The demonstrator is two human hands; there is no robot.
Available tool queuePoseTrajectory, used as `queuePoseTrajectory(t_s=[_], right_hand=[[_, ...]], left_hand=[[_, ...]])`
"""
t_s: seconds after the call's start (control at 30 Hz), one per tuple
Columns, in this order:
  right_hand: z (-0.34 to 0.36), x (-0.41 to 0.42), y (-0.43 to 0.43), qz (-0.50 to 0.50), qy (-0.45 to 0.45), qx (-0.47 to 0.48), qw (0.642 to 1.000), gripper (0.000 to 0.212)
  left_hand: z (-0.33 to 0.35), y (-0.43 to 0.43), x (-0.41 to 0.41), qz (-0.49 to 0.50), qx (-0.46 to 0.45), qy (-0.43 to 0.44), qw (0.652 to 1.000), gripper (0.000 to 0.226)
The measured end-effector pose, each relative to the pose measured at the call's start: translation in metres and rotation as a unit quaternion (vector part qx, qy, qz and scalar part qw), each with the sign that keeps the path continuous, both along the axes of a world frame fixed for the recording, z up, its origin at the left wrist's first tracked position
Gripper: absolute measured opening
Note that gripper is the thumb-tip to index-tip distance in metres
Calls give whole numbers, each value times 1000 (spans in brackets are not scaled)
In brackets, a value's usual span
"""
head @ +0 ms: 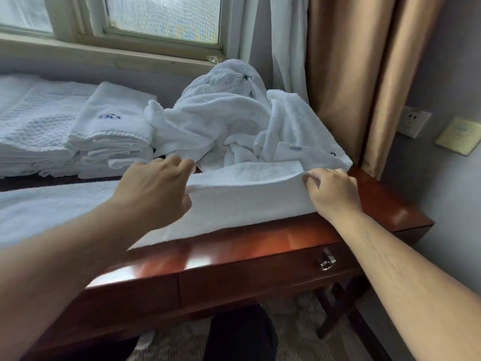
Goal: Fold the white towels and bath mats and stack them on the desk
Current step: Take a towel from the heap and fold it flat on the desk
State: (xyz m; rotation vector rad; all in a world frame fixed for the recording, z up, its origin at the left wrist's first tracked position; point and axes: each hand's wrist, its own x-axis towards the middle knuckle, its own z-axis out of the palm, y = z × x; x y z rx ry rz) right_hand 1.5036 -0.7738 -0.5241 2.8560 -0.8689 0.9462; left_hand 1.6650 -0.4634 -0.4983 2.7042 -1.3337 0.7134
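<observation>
While forearms reach forward, curled hands [153, 190] [334, 192] pinch towel [247, 204].

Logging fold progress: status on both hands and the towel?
Mid-fold: towel flat on desk, raised edge gripped by left hand and right hand. Back left: folded stacks. Just behind the edge: unfolded pile, crowding it.

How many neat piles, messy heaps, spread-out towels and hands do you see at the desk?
Neat folded piles: 2, the waffle pile and the logo pile
Messy heap: 1
Spread-out towel: 1
Hands: 2, left hand and right hand
Total: 6
</observation>
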Motion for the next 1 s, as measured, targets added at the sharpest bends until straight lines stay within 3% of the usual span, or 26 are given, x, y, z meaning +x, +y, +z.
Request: queuePoseTrajectory(t_s=[0.17, 0.3, 0.4, 0.53, 0.63, 0.7, 0.8, 0.87, 1.0], right_hand=[[19, 43, -12, -1, 117, -31, 993, 33], [21, 71, -22, 0, 203, -40, 978, 36], [14, 82, -27, -5, 247, -25, 969, 36], [4, 85, -31, 7, 203, 2, 979, 31], [2, 85, -31, 8, 104, -31, 994, 27], [2, 86, -28, -9, 90, -50, 995, 26], [0, 87, -19, -86, 140, -56, 985, 29], [0, 86, -6, -101, 106, -65, 987, 27], [-3, 91, 49, 33, 35, -56, 997, 23]], left_hand=[[13, -17, 38, 31, 60, 2, 998, 10], [-3, -30, 46, 30, 53, 231, 971, 26], [-27, -35, 39, 49, 98, 259, 960, 28], [-39, -37, 40, 38, -4, 195, 980, 29], [-34, -38, 50, 31, -69, 161, 984, 20], [-31, -39, 59, 28, -62, 148, 987, 19], [-36, -39, 68, 22, -17, 156, 987, 25], [-41, -35, 69, 19, -16, 168, 985, 27], [-39, -9, 62, 36, -13, 203, 978, 32]])
